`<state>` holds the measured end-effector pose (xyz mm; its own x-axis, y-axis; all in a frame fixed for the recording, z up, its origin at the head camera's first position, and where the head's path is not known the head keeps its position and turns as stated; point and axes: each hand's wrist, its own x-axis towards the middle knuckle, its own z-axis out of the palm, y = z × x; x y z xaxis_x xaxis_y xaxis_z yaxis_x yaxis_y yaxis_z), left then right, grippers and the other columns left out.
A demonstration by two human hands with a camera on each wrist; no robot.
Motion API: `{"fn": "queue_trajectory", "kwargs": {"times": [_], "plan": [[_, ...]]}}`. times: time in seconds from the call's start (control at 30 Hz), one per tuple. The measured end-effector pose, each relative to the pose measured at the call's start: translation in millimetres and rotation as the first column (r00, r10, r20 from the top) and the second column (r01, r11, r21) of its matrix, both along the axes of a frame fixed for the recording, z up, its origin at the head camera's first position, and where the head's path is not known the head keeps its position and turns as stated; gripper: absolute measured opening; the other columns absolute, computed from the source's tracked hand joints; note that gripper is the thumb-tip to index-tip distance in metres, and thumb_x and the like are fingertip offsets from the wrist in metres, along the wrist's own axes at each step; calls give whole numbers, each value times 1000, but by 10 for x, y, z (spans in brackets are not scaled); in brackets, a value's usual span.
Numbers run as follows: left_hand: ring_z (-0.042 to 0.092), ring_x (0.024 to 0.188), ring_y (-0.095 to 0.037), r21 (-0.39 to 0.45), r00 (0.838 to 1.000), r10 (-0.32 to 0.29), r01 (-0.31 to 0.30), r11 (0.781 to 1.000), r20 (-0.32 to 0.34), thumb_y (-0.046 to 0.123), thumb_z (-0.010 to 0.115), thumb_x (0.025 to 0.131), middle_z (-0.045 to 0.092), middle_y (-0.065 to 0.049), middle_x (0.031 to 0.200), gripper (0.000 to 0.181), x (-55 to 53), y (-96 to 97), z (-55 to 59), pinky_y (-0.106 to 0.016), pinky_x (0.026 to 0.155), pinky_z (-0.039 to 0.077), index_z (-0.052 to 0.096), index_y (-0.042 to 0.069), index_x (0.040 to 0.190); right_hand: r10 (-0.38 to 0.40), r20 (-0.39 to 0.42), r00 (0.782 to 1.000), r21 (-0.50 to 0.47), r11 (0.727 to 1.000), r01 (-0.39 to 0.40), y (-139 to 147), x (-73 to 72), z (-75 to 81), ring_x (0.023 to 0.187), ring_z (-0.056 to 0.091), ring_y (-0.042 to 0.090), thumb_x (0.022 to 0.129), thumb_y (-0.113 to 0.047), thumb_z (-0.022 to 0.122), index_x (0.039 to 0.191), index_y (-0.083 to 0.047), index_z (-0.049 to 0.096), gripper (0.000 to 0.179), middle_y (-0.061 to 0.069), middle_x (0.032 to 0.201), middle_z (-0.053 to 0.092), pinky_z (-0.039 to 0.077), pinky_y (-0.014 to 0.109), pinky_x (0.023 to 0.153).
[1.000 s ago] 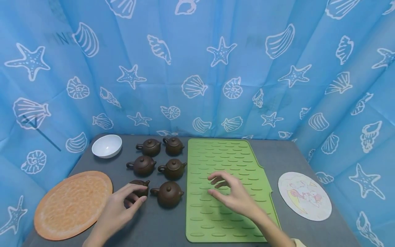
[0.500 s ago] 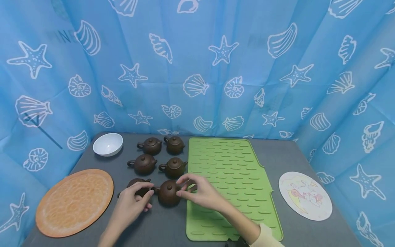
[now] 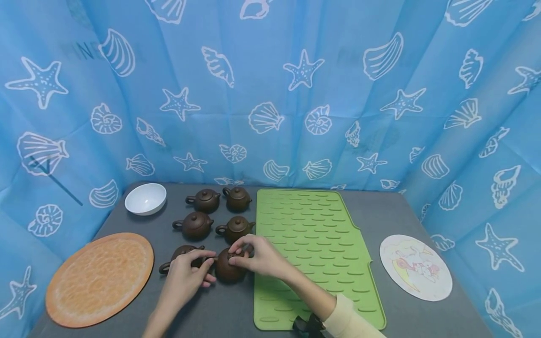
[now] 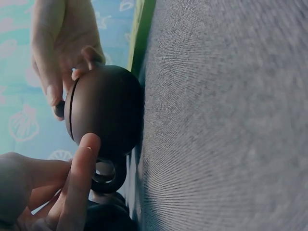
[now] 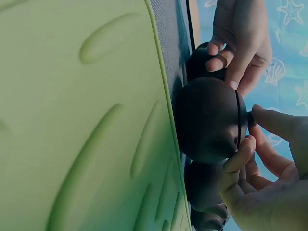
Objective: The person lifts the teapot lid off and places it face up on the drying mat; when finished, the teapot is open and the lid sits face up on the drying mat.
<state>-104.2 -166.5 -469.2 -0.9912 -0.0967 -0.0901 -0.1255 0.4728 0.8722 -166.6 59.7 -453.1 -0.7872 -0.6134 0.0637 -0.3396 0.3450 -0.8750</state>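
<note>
A dark brown teapot [image 3: 228,273] stands at the front right of a group of small teapots. At its handle [image 4: 118,175] my left hand [image 3: 182,280] pinches with thumb and fingers, one fingertip against the body in the left wrist view. My right hand [image 3: 263,257] comes over from the right, thumb and a finger on the lid's knob [image 4: 59,109], other fingers curled by the spout [image 5: 228,144]. The lid sits on the body, a thin dark seam showing. Just behind my left hand is another teapot [image 3: 179,252], partly hidden.
Several more teapots [image 3: 193,226] stand behind in rows. A green ridged mat [image 3: 321,263] lies right of them. Further out are a round printed mat [image 3: 416,267] on the right, a round tan mat [image 3: 101,281] and a white bowl [image 3: 145,199] on the left.
My right hand has moved left from over the green mat to the front right teapot and its lid knob. My left hand has shifted right, from the left teapot to this one's handle.
</note>
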Motion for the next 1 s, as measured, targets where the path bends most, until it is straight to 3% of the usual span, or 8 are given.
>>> {"fn": "queue_trajectory", "kwargs": {"times": [0.37,0.6,1.0], "plan": [[79,62,-13,-4,1000,12,-12,1000,-15,2,72,102,79,-22,123,21,-16,21,-15,-22,56,63,78,3,122,16,-3,1000,2,1000,-16,-12,-24,-26,73,54,0,98,-14,81,111,-8,78,15,8,102,70,47,15,66],[79,64,-15,-6,1000,15,-15,1000,0,3,72,102,80,-21,119,21,-24,22,-19,-22,57,63,78,4,123,32,-13,999,-36,999,-32,5,-43,3,82,57,7,99,-16,80,111,-7,78,15,11,105,70,52,20,73],[80,66,-14,5,1000,19,-19,1000,12,2,71,102,78,-22,126,22,-25,24,-17,-22,58,64,78,4,123,62,-63,996,-55,996,-65,182,-19,172,95,68,17,105,-20,74,119,-11,71,17,12,125,70,59,28,81]]}}
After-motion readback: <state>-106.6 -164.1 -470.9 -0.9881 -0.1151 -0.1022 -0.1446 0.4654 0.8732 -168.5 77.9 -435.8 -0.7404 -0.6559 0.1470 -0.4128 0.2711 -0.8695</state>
